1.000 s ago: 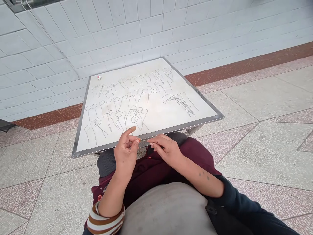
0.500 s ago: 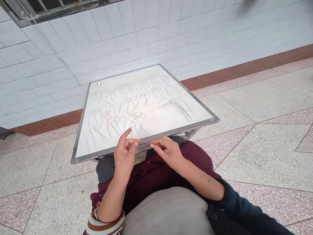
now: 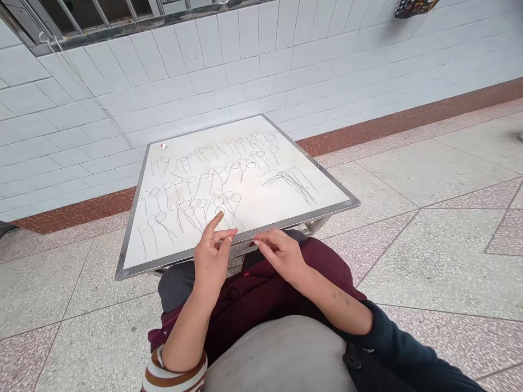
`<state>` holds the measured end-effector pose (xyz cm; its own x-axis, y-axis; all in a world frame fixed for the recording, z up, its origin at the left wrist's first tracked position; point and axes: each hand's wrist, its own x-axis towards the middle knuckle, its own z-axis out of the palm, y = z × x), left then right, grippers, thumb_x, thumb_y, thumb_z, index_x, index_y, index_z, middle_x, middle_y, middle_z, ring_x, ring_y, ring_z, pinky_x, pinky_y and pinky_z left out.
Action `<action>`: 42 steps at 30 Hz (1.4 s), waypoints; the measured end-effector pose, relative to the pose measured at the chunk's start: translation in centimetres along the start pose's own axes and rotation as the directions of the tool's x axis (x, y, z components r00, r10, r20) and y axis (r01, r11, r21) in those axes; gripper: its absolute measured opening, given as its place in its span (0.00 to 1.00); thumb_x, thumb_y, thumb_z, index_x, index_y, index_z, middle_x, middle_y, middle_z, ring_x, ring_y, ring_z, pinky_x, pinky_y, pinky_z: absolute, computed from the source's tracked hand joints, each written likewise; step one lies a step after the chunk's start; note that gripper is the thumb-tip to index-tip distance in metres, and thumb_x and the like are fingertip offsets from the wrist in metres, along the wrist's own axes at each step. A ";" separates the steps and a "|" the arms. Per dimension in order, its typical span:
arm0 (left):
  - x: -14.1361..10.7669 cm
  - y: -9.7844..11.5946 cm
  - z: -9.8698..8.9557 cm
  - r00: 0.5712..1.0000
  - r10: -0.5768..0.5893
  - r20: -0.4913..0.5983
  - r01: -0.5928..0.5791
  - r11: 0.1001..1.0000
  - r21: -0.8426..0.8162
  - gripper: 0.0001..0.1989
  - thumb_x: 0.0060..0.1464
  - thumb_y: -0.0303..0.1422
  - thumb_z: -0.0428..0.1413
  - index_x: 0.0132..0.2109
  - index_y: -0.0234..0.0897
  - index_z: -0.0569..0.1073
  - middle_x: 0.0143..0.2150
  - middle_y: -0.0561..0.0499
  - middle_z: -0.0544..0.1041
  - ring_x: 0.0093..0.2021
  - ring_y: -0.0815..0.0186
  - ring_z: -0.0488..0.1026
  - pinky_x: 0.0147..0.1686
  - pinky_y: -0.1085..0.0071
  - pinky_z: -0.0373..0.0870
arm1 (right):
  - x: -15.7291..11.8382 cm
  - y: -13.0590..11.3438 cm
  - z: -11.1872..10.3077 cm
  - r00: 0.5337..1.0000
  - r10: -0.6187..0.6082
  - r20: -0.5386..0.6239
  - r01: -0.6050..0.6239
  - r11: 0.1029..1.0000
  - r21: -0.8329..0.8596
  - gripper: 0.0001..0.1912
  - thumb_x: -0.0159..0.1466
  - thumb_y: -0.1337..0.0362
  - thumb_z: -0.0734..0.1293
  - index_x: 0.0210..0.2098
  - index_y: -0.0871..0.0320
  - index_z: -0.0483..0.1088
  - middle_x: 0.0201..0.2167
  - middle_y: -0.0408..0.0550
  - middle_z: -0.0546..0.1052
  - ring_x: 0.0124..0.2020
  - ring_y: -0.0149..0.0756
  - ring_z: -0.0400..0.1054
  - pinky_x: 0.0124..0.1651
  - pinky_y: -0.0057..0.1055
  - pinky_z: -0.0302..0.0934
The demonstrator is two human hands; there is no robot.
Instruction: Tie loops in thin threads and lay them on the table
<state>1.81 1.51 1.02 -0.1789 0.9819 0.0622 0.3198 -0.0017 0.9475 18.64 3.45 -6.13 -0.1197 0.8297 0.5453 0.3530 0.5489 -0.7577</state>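
Observation:
My left hand (image 3: 211, 255) is closed in a pinch of thumb and finger, with one finger raised. My right hand (image 3: 281, 251) also pinches, a short gap to the right. Between the two fingertips runs a very thin wire (image 3: 246, 234), faint against the table edge. Both hands are just over the near edge of a white table (image 3: 253, 204) with a metal rim. Several wires bent into a loop with a tail, such as one looped wire (image 3: 143, 229), lie in rows on the tabletop. A bunch of wires without loops (image 3: 295, 184) lies at the right.
A small white and red object (image 3: 164, 147) rests near the table's far left corner. White tiled wall (image 3: 171, 103) stands behind the table, with a barred window (image 3: 102, 16) above. A dark patterned item (image 3: 414, 7) hangs at the upper right. The floor (image 3: 408, 261) is speckled stone.
The camera view has shifted slightly, bringing the hanging item at the upper right into sight. Both hands keep their pinch on the wire, with little movement between them.

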 end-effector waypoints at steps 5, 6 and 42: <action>1.2 -0.2 0.5 0.998 0.053 0.030 -0.054 0.998 0.033 0.26 0.55 0.35 0.56 0.61 0.45 0.66 0.40 0.50 0.81 0.24 0.69 0.64 0.33 0.69 0.64 | 0.1 0.3 0.0 0.999 0.039 -0.022 -0.039 0.999 -0.022 0.05 0.65 0.66 0.64 0.36 0.56 0.73 0.27 0.44 0.71 0.28 0.31 0.64 0.31 0.27 0.60; 1.5 -0.3 0.6 0.997 0.066 0.039 -0.067 0.997 0.037 0.26 0.56 0.36 0.56 0.62 0.45 0.65 0.39 0.50 0.81 0.24 0.69 0.64 0.33 0.69 0.64 | 0.1 0.3 0.1 0.999 0.050 -0.021 -0.051 0.999 -0.020 0.05 0.65 0.66 0.64 0.36 0.56 0.73 0.27 0.44 0.71 0.28 0.31 0.64 0.31 0.27 0.60; -0.7 -8.8 -3.0 0.976 -0.215 0.039 0.216 0.976 -0.026 0.29 0.48 0.50 0.59 0.53 0.37 0.74 0.46 0.43 0.80 0.47 0.56 0.76 0.43 0.65 0.73 | 9.6 10.5 -4.9 0.933 0.338 -0.122 -0.359 0.888 -0.287 0.08 0.63 0.60 0.65 0.40 0.55 0.73 0.32 0.44 0.74 0.33 0.32 0.66 0.39 0.29 0.59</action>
<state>-3.68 0.23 -6.46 -0.2073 0.9659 -0.1549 0.2493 0.2053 0.9464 25.71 16.63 -7.12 0.1207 0.9473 0.2968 0.6231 0.1604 -0.7655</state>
